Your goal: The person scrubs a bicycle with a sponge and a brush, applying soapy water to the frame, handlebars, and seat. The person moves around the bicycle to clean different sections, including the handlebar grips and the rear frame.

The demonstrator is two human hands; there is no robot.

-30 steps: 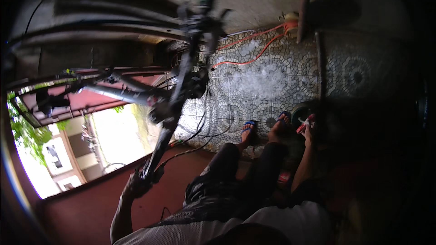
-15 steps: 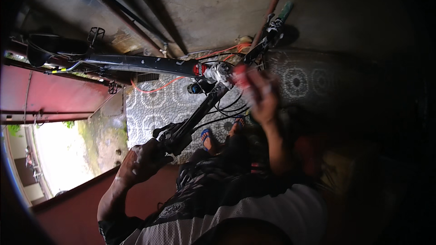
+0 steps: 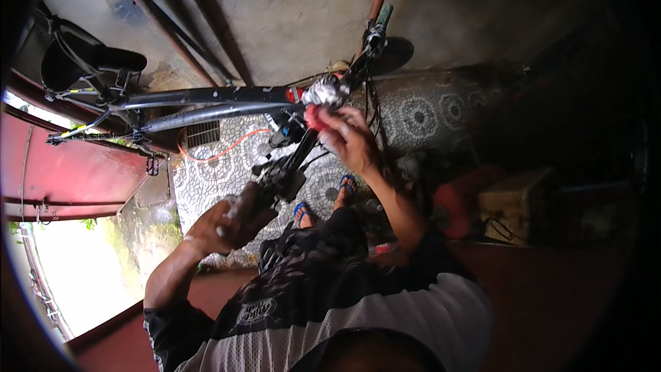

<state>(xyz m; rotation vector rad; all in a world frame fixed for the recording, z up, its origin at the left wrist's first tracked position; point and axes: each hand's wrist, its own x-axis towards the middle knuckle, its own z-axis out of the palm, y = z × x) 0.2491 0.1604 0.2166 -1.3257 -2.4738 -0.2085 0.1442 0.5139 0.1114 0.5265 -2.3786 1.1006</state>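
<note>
A dark bicycle lies across the view, its frame (image 3: 206, 101) running left to a black saddle (image 3: 89, 62). White foam coats the stem (image 3: 327, 91) in the middle of the handlebar (image 3: 299, 153). My left hand (image 3: 227, 220), with foam on its knuckles, is closed round the near grip, beside the brake lever. My right hand (image 3: 354, 141) presses a soft red thing that looks like a sponge (image 3: 317, 117) on the handlebar just below the stem. The fingers hide part of it. The far green grip (image 3: 385, 17) points toward the wall, untouched.
A stained concrete wall (image 3: 454, 7) with leaning pipes (image 3: 158, 17) stands beyond the bicycle. Patterned tiles (image 3: 420, 117) cover the floor, with a drain grate (image 3: 203, 133) and an orange hose (image 3: 224, 155). A box (image 3: 516, 200) stands at right; a red gate (image 3: 76, 158) at left.
My right hand has moved left with the red sponge, from right of the stem to just below it. My left hand stays on the grip. The handlebar has swung somewhat and the view has shifted.
</note>
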